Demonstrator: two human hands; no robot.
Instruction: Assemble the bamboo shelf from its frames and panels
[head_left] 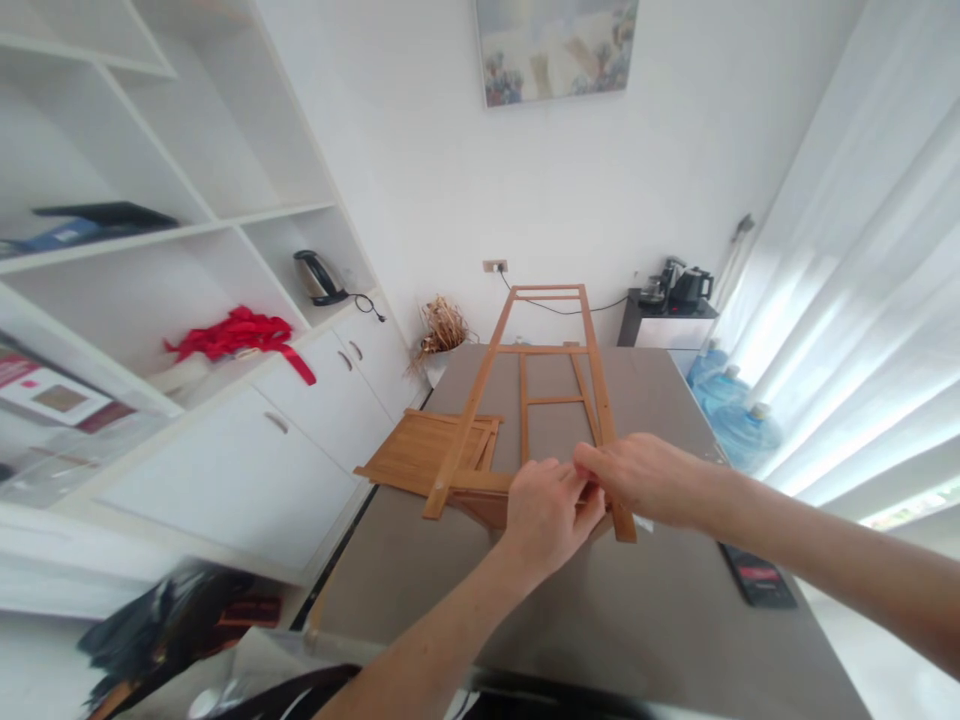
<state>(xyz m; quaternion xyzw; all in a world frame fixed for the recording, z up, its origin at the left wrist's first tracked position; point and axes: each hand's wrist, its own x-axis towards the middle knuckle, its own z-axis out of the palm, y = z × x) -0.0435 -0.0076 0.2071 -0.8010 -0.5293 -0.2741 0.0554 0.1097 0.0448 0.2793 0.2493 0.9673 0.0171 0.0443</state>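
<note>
Your left hand (551,510) and right hand (634,475) meet, fingers curled, at the near right corner of the wooden frame (470,415) over the table (420,570), seemingly to steady that joint from both sides, though what they pinch cannot be told.

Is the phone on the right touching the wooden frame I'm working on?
Apart. The head view shows bare grey tabletop between the wooden frame's near right end and the phone.
</note>
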